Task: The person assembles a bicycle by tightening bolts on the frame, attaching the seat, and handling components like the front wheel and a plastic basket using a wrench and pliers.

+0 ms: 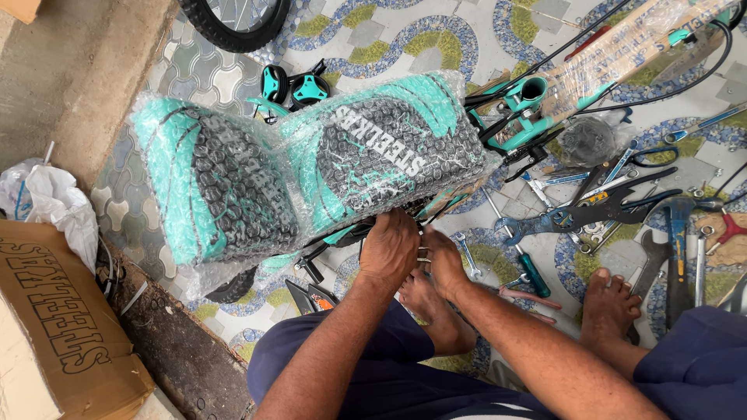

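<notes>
Both hands work under the near edge of the bubble-wrapped bicycle frame (311, 167). Left hand (389, 247) curls, fingers closed on a hidden part; right hand (442, 260) pinches something small, possibly a nut. It could drop among the loose spanners (591, 210) right of the frame. Wrap conceals the fitting.

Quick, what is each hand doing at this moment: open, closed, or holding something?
Left hand: closed on the underside of the bubble-wrapped bicycle seat.
Right hand: fingers curled at the same spot; what it grips cannot be told.
</notes>
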